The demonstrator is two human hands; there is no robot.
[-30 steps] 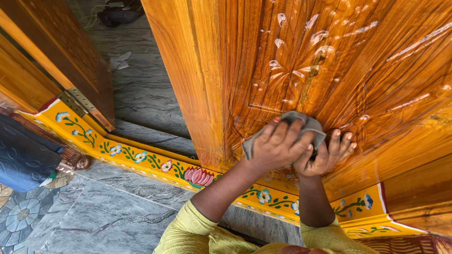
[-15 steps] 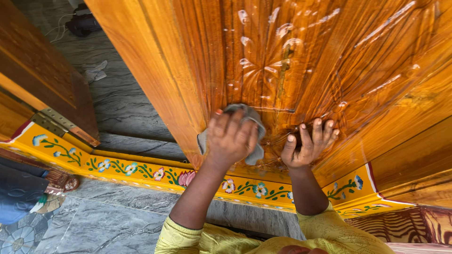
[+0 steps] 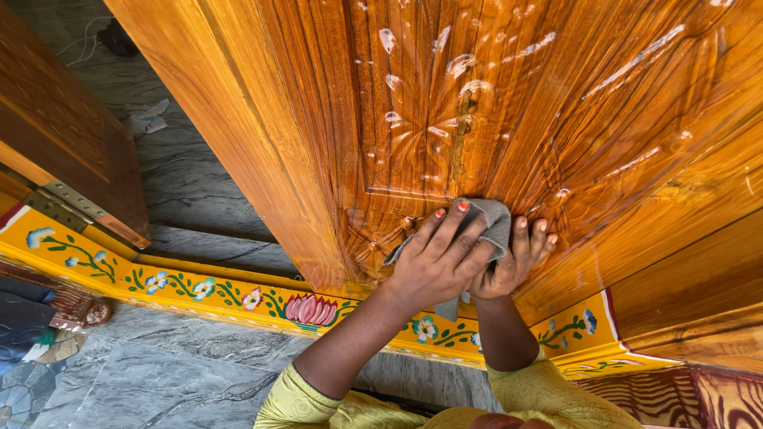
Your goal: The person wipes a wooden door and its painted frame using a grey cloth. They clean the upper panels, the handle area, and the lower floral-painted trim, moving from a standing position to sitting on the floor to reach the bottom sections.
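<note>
Head view, at the foot of a carved wooden door [image 3: 493,103]: the left hand [image 3: 435,262] lies flat on a grey cloth [image 3: 489,218], fingers spread and extended up-right, pressing it against the lower edge of the door's carved panel. The cloth is bunched, its long axis running from lower left to upper right; one corner shows at the left of the hand and another hangs below it. The right hand [image 3: 513,258] rests just beside, partly under the left, fingers close together and flat on the glossy wood, touching the cloth's right edge. Below both hands runs a yellow painted threshold [image 3: 199,286] with blue and white flowers and a pink lotus. Grey stone floor [image 3: 175,373] lies beneath. Yellow sleeves [image 3: 548,393] cover both upper forearms.
</note>
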